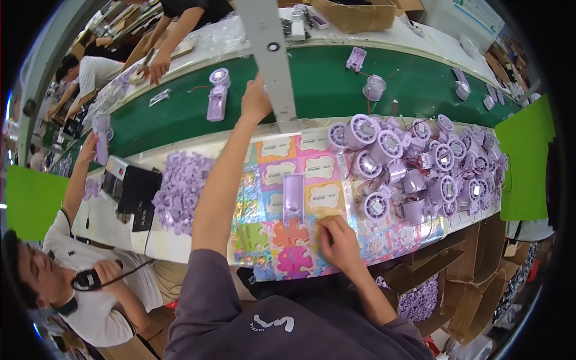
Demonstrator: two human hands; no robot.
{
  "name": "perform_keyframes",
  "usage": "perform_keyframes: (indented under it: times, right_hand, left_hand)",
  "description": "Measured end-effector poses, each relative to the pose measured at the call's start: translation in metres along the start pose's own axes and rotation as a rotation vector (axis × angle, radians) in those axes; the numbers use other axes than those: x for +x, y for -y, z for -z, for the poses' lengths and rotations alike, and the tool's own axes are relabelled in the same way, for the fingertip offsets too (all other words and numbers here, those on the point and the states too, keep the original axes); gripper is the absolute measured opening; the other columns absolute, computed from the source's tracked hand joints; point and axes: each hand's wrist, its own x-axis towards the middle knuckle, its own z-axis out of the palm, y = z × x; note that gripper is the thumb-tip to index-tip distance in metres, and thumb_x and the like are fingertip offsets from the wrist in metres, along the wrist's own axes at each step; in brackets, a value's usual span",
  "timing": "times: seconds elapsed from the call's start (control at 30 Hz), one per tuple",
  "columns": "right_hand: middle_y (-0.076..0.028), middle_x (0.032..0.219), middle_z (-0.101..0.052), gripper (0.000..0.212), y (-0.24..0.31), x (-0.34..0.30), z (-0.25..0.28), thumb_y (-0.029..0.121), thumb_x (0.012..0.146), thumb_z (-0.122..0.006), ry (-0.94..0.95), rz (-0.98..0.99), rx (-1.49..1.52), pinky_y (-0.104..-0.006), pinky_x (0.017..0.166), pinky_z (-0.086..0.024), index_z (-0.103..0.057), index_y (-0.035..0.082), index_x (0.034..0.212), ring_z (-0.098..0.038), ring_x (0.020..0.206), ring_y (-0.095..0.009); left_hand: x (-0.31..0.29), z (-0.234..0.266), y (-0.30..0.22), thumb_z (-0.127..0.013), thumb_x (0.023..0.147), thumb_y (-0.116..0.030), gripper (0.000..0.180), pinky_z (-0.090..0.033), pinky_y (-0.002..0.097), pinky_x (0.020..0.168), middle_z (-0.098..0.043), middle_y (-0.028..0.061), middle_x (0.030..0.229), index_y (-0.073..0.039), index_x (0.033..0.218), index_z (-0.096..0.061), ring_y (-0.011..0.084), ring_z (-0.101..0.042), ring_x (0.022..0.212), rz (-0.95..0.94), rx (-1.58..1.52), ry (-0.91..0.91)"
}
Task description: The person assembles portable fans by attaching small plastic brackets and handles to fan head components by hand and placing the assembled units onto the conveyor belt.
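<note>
Dark shirt (300,333), lilac casing (293,195) beyond.
Right hand (341,243) curls loosely, left hand (256,103) half-closes near post (267,36); can't tell what's held.

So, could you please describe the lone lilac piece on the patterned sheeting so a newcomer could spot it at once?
Nearer the wearer than the green belt, find the colourful patterned sheeting. Just up and left of the right hand lies a lilac piece. It is long and rectangular, unlike the round-ended parts heaped to its right.
</note>
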Motion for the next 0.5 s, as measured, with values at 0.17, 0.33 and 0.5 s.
perform_keyframes:
  times: [0.17, 0.33, 0.5]
  right_hand:
    - [-0.012, 0.091, -0.061, 0.022, 0.008, 0.01, 0.004, -0.009, 0.083, -0.064, -0.119, -0.014, 0.153, -0.0311, 0.063, -0.049, -0.068, 0.003, 0.101, -0.062, 0.074, -0.023]
    - [-0.011, 0.091, -0.06, 0.016, 0.053, 0.094, -0.011, -0.004, 0.084, -0.066, -0.158, 0.262, 0.202, -0.0336, 0.064, -0.049, -0.066, 0.003, 0.099, -0.061, 0.076, -0.025]
    - [-0.015, 0.105, -0.061, 0.024, 0.074, 0.176, -0.092, 0.013, 0.083, -0.069, 0.252, 0.547, -0.013, -0.0451, 0.083, -0.053, -0.067, 0.008, 0.106, -0.062, 0.1, -0.035]
  left_hand:
    - [-0.1, 0.072, -0.051, -0.068, 0.094, -0.036, 0.032, -0.047, 0.038, 0.084, -0.06, 0.0159, 0.107, -0.011, 0.114, -0.064, 0.0296, -0.06, 0.098, 0.339, -0.339, -0.287]
    - [-0.247, 0.121, -0.116, -0.087, 0.076, -0.015, 0.053, -0.049, 0.0327, 0.084, -0.055, 0.0097, 0.114, -0.004, 0.118, -0.057, 0.0193, -0.057, 0.101, 0.546, -0.607, -0.302]
    - [-0.318, 0.145, -0.137, -0.089, 0.067, -0.003, 0.066, -0.051, 0.0317, 0.084, -0.054, 0.0068, 0.113, -0.006, 0.122, -0.052, 0.0173, -0.058, 0.1, 0.634, -0.732, -0.163]
